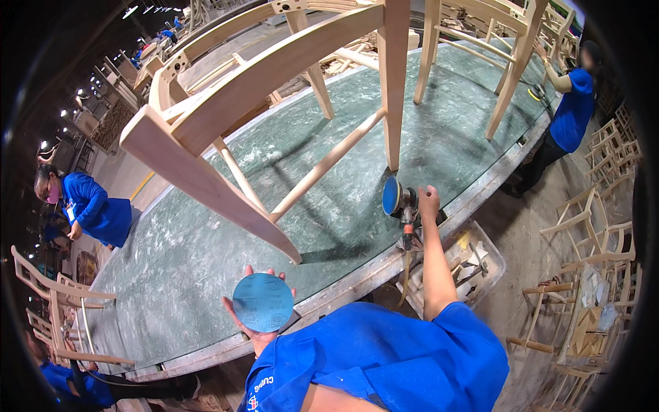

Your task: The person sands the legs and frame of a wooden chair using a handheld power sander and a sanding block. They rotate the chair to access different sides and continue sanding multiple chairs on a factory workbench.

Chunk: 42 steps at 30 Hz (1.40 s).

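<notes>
At the lower center of the frame, the person's left hand (pixel 261 336) has its fingers spread beneath a round blue sanding disc (pixel 263 303). Right of center, the right hand (pixel 429 200) is at an orbital sander (pixel 410 204), its grip unclear. A wooden chair frame (pixel 274 72) stands on the green-topped worktable (pixel 343 206), filling the upper center.

On my right, pale wooden chairs (pixel 596 259) crowd the grey floor (pixel 516 221) — and far off to my left, white lights (pixel 130 12) shine.
</notes>
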Tool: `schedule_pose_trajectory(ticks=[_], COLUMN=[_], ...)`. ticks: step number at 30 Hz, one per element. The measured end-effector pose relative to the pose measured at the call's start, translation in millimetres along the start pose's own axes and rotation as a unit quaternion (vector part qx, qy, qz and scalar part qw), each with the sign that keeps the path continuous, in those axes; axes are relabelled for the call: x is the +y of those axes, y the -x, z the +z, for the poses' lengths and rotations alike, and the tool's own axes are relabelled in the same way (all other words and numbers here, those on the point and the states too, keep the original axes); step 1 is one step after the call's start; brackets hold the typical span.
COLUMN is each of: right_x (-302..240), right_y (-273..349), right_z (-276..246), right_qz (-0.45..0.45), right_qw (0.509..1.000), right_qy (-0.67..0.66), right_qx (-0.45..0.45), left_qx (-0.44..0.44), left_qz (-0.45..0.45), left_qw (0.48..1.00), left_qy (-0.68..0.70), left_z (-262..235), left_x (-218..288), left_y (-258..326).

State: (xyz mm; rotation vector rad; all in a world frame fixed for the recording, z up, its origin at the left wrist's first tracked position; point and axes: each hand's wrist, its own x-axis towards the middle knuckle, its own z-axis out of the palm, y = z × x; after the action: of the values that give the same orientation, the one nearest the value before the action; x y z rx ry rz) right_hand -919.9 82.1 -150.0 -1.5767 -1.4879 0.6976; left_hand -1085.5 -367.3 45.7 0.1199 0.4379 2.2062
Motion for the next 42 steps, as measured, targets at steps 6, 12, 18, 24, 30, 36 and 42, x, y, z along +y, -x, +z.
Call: schedule_pose_trajectory(ticks=[6,12,18,24,30,36,42], right_x=[11,-60,-89,-73,-98,-179,-207], right_y=[-18,69,108,90,117,155,173], right_z=[-4,14,23,25,-80,-164,-169], right_qz=[0.067,-0.048,-0.057,-0.079,-0.070,-0.132,-0.298], right_qw=[0.982,0.989,0.970,0.965,0.931,0.933,0.904], right_qy=[0.025,0.058,0.053,-0.069,-0.187,-0.228,-0.181], right_qx=[-0.175,-0.128,-0.229,-0.242,-0.306,-0.245,-0.248], left_qx=[0.002,0.083,-0.045,-0.109,-0.069,-0.119,-0.143], left_qz=[-0.118,-0.141,-0.212,-0.221,-0.185,-0.191,-0.161], left_qw=[0.993,0.985,0.966,0.959,0.973,0.968,0.966], left_qy=[-0.026,-0.051,-0.140,-0.137,-0.120,-0.107,-0.141], left_z=[17,36,46,55,29,62,71], left_x=[-28,-47,-62,-66,-78,-93,-98], left_y=[-34,-43,-90,-113,-124,-137,-133])
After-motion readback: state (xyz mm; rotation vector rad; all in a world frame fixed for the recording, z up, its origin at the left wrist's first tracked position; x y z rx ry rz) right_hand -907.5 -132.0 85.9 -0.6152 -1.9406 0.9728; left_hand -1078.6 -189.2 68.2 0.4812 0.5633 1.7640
